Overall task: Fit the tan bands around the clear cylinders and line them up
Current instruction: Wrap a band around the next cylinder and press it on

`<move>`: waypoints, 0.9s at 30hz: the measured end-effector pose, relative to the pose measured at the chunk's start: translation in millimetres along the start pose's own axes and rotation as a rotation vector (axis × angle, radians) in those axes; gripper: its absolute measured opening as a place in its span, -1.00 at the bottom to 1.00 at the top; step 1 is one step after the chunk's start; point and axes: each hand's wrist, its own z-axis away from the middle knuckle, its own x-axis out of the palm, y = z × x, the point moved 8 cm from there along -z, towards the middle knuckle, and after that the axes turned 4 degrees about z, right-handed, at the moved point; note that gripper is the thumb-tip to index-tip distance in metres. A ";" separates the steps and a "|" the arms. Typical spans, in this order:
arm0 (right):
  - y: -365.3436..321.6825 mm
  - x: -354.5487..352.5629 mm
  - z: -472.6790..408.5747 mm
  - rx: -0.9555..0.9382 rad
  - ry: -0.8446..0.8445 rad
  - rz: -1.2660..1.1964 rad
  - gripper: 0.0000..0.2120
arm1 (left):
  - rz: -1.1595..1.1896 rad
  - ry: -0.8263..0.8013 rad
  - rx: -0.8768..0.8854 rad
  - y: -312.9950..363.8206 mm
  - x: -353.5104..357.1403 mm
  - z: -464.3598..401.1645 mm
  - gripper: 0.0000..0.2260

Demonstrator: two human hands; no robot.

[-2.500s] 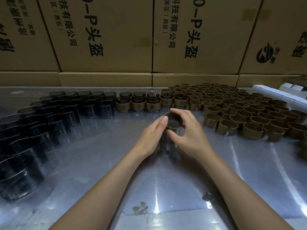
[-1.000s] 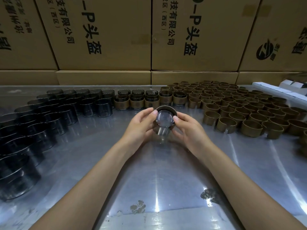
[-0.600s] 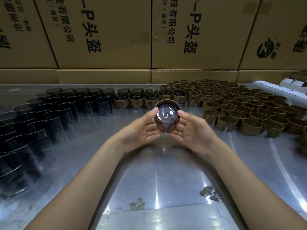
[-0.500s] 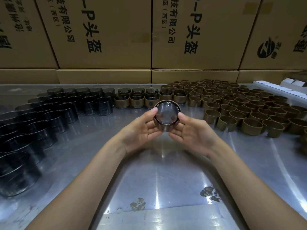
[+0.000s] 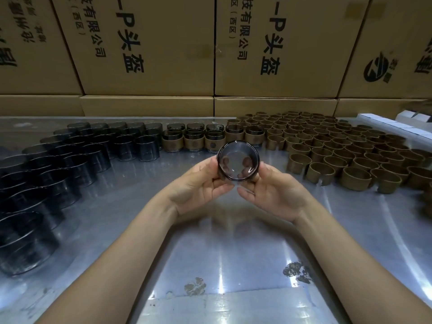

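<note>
Five banded clear cylinders [image 5: 214, 141] stand in a row at the back of my shiny metal worktop [image 5: 224, 253]. Many bare dark-tinted clear cylinders [image 5: 77, 157] wait left, loose tan bands [image 5: 339, 155] right; most work remains. My left hand [image 5: 201, 185] and right hand [image 5: 273, 190] hold one clear cylinder [image 5: 238, 161] aloft, fingers curled round it; any band on it is hidden.

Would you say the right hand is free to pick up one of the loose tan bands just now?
Probably not yet: the right hand and left hand both hold a cylinder up. The bands lie unobstructed to its right.
</note>
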 end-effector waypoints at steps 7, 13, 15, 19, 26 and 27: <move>7.6 -16.5 -7.8 0.046 0.381 0.195 -0.38 | -0.245 0.364 0.016 -1.2 -9.5 -10.4 -0.48; 6.4 -21.7 -11.7 -0.045 0.456 0.348 -0.40 | -0.619 0.524 0.283 6.4 -13.0 -8.2 -0.57; 9.2 -18.5 -12.0 -0.024 0.373 0.413 -0.58 | -0.691 0.534 0.337 8.6 -15.7 -7.0 -0.59; 5.4 -22.5 -12.6 -0.062 0.376 0.594 -0.75 | -0.903 0.576 0.440 18.3 -20.3 -4.0 -0.66; -6.2 -57.6 -15.7 -0.166 0.675 1.013 -0.76 | -0.958 0.700 0.367 21.0 -52.3 -6.9 -0.79; -5.0 -67.9 -18.2 -0.138 0.720 0.974 -0.73 | -0.911 0.776 0.333 22.1 -63.6 -4.7 -0.79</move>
